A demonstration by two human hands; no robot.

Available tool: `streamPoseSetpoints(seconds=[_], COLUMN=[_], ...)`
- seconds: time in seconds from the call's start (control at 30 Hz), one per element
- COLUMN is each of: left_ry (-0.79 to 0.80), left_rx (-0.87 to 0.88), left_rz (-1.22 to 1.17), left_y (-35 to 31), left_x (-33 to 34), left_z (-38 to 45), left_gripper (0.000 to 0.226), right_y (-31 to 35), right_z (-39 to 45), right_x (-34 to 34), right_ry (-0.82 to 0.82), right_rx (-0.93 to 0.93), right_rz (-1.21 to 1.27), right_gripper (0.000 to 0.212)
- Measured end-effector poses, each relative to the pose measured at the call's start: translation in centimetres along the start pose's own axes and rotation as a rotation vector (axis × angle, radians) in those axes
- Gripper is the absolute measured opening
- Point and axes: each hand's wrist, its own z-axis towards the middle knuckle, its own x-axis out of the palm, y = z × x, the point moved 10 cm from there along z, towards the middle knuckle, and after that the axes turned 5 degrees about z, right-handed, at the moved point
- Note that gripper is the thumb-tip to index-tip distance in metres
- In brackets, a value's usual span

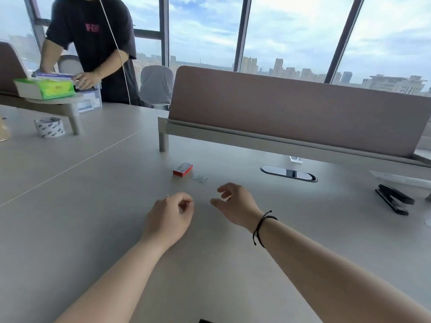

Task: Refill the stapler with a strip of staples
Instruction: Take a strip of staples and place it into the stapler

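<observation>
We can make out only pink letters, seemingly "FU", on the black T-shirt [93, 31] at upper left of the frame. Print on the tape roll [49, 127] and red box [182, 169] is too blurred to read.

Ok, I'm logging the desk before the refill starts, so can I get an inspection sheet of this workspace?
Surface: grey desk, bare near the hands.
Job's things: black stapler at far right; red staple box ahead, loose staple strips beside it.
Clutter: tape roll, tissue box on a shelf.
Grippers: left hand pinching something thin; right hand open, empty.
Cables: white cord hanging at back.
Surroundings: partition, windows, another person.
</observation>
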Motion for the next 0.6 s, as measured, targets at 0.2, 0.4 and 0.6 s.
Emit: streamPoseSetpoints(seconds=[0.2, 0.4, 0.6], left_ry=[0.062, 0.043, 0.044], left_rx=[0.052, -0.001, -0.038], left_rz=[-0.083, -0.120, -0.157], left_y=[0.5, 1.5, 2.0], left_x=[1.9, 2.1, 2.4], left_z=[1.2, 1.6, 1.7], left_gripper=[0.004, 0.010, 0.009], right_y=[-0.3, -0.3, -0.4], right_z=[5.9, 9.5, 10.7], right_x=[3.1, 4.0, 4.2], right_ry=[-0.049, -0.054, -0.063], right_rx=[-0.039, -0.026, -0.035], right_rz=[-0.186, -0.290, -0.303], right_gripper=[0.066, 0.065, 0.046])
